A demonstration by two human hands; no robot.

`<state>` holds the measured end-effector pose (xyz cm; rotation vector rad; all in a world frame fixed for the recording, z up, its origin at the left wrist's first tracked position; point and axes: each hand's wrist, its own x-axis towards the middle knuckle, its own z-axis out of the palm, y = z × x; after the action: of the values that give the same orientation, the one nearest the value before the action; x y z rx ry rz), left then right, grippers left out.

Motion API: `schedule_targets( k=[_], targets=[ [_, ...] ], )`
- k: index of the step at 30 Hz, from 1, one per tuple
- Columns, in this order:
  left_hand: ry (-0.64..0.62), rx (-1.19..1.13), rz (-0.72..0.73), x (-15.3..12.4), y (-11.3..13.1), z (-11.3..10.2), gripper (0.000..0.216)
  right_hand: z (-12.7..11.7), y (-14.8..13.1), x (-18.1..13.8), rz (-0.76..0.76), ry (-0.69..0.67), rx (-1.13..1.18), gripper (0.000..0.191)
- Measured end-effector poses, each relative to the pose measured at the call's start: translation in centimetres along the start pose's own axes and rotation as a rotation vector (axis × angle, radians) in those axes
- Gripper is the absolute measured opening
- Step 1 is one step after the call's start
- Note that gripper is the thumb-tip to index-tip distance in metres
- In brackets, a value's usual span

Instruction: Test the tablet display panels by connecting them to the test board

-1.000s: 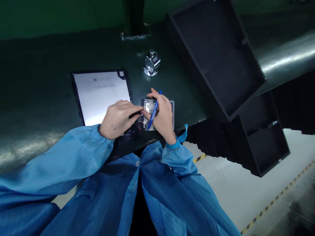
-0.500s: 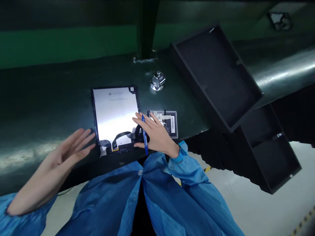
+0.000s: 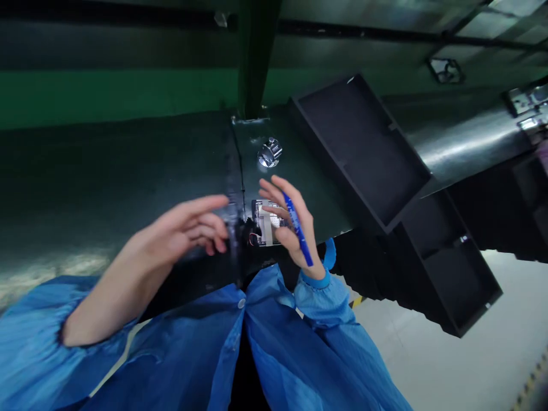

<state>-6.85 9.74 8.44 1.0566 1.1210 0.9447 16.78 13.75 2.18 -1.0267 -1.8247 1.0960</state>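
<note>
My left hand (image 3: 184, 234) reaches in from the left, fingers curled against a thin dark panel (image 3: 233, 228). The panel stands on edge, blurred, and shows only as a narrow strip. My right hand (image 3: 293, 225) is raised just right of it with the fingers loosely spread. A blue pen (image 3: 298, 231) is clamped between them, pointing down towards my wrist. A small circuit board (image 3: 265, 224) with a pale strip and a red wire lies on the dark worktop (image 3: 107, 171), between my hands and partly behind my right fingers.
A chrome tally counter (image 3: 269, 153) sits on the worktop behind my hands. A large black compartment tray (image 3: 363, 148) slants at the right, with more black trays (image 3: 449, 268) stacked lower over the pale floor. A green post (image 3: 254, 57) rises behind.
The panel that lay flat with its bright face up now stands on edge. My left hand came in from the far left to it. My right hand lifted off it, the pen still in it.
</note>
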Motion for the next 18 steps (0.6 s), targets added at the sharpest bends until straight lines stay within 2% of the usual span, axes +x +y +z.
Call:
schedule_targets(
  k=[2, 3, 4, 6, 9, 10, 12, 15, 18],
  targets=[
    [-0.183, 0.171, 0.077, -0.1, -0.6, -0.1, 0.032, -1.0, -1.1, 0.0, 0.040, 0.085, -0.058, 0.074],
    [-0.201, 0.230, 0.084, 0.1, -1.2, -0.5, 0.029, -1.5, -1.2, 0.0, 0.053, 0.121, -0.089, 0.071],
    [-0.177, 0.258, 0.084, 0.4, -2.0, -1.0, 0.026, -1.9, -1.0, 0.0, 0.061, 0.154, -0.111, 0.068],
    [-0.049, 0.215, 0.074, 1.5, -4.1, -2.4, 0.027, -2.4, 0.1, 0.3, 0.069, 0.201, -0.130, 0.062],
    [0.200, -0.021, 0.081, 3.4, -7.4, -4.3, 0.033, -1.3, 1.7, 1.1, 0.066, 0.229, -0.112, 0.059],
    [0.246, -0.126, 0.074, 3.9, -8.1, -4.6, 0.033, -0.4, 1.8, 1.4, 0.059, 0.222, -0.101, 0.060],
    [0.234, -0.272, -0.008, 4.4, -8.9, -5.0, 0.041, 1.7, 1.6, 2.0, 0.058, 0.178, -0.083, 0.062],
    [0.196, -0.261, -0.199, 4.2, -8.6, -5.0, 0.061, 4.7, 0.5, 2.6, 0.090, 0.094, -0.061, 0.063],
    [0.269, -0.199, -0.322, 3.6, -7.8, -5.3, 0.061, 5.1, 0.4, 2.4, 0.088, 0.092, -0.026, 0.059]
  ],
)
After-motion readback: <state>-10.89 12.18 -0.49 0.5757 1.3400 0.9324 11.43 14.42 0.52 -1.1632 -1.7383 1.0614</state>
